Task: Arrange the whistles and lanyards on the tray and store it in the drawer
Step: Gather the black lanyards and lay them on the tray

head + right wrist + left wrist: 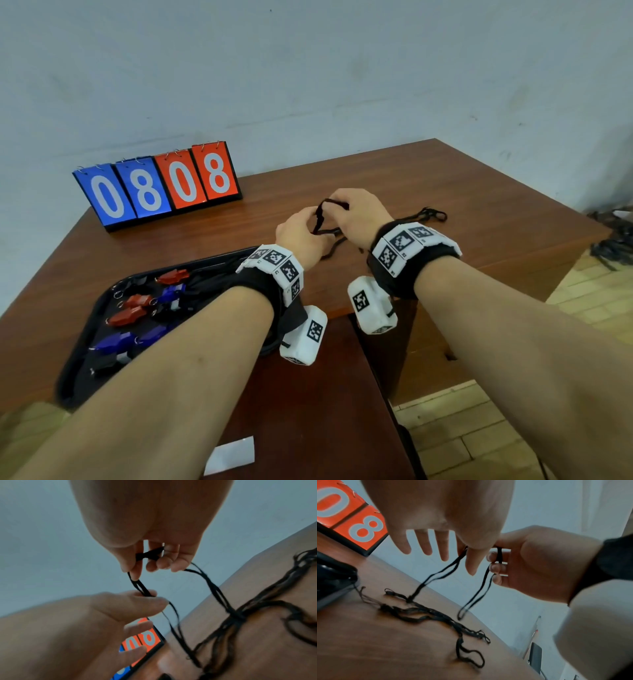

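Observation:
Both hands hover over the middle of the brown table [445,192], sharing one black lanyard [322,219]. My left hand [305,229] pinches a strand between thumb and forefinger [147,595], its other fingers [426,543] spread straight. My right hand [346,212] grips a bunched loop [149,555] with curled fingers [496,568]. From the hands the cord drops to a tangle of more black lanyards [428,614] on the table. At the left, the black tray [80,346] holds red whistles [173,275] and blue whistles [113,342].
A flip scoreboard [157,185] reading 08 08 stands at the table's back left. More lanyard loops [428,216] lie right of my hands. A lower dark brown surface [308,394] with a white slip [229,455] sits below the front edge. Tiled floor [479,428] shows at the right.

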A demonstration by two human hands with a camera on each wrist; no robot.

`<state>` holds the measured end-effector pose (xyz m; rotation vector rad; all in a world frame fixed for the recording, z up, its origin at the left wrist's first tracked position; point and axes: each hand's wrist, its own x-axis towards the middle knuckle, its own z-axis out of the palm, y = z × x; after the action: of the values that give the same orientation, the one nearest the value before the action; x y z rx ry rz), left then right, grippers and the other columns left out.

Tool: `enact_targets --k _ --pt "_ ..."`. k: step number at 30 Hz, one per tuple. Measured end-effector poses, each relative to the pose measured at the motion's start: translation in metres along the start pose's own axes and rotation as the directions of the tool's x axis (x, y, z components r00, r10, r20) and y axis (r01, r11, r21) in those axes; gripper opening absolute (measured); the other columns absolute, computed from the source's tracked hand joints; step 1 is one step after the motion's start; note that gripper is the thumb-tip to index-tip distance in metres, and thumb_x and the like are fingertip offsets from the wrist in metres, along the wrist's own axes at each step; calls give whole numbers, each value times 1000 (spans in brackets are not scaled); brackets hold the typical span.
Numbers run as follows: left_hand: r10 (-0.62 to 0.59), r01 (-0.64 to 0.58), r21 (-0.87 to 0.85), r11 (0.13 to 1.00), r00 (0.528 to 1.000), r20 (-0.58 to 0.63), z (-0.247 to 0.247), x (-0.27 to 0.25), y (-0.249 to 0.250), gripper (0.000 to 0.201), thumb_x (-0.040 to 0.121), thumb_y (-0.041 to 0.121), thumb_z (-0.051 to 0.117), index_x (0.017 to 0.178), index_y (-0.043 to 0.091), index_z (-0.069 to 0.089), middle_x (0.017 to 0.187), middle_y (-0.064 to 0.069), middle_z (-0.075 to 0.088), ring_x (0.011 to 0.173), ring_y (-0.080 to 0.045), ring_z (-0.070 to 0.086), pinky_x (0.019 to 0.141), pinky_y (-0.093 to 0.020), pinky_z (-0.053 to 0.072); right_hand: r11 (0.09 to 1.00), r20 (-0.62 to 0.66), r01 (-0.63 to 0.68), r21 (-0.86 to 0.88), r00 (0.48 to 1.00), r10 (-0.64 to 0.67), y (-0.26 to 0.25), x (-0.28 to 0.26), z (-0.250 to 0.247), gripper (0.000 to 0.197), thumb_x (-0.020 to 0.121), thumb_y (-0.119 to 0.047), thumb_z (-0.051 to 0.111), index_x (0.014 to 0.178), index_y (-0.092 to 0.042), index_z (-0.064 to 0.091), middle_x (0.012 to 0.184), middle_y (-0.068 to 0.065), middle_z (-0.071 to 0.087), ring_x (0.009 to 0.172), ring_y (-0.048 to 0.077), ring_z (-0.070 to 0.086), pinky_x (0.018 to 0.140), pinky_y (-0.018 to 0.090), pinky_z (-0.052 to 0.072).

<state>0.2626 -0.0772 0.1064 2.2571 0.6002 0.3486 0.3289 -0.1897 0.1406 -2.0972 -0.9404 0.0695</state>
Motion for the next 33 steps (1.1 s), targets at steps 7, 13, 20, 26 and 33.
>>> enact_targets --k 7,13,20,26,33 --pt "70 -81 -104 991 992 -105 -42 -23 16 23 97 23 48 79 11 56 62 2 48 52 -14 41 56 -28 34 998 -3 60 37 998 -60 -42 -5 -9 29 92 -28 50 81 -6 65 79 10 66 71 24 56 66 35 45" --pt "80 -97 -113 989 986 -145 -89 -48 5 25 98 24 47 96 7 66 75 -2 60 60 -12 48 58 -26 38 1000 102 -14 23 995 12 -73 -13 9 15 84 -26 65 78 -12 66 71 3 59 64 17 51 62 28 42" --pt "69 -79 -61 995 987 -148 -154 -82 -26 23 96 25 51 89 13 70 80 -3 65 68 -13 53 66 -27 42 998 195 -18 55 981 7 -133 -18 46 16 83 -27 70 79 -12 66 60 -2 51 54 12 44 52 24 36" --pt "-19 10 -92 996 994 -104 -189 -99 -56 17 93 24 57 97 13 69 93 -12 69 69 -13 54 65 -24 44 988 239 52 146 967 -86 -173 -17 73 16 84 -24 67 87 -10 73 82 5 66 70 12 54 66 23 46" --pt "-39 76 -270 960 989 139 -197 -105 -73 21 82 14 67 102 20 66 106 -1 72 107 -22 64 102 -45 44 917 294 -13 398 949 -114 -191 -11 86 14 92 -20 61 83 -12 68 76 6 68 61 13 61 68 24 55"
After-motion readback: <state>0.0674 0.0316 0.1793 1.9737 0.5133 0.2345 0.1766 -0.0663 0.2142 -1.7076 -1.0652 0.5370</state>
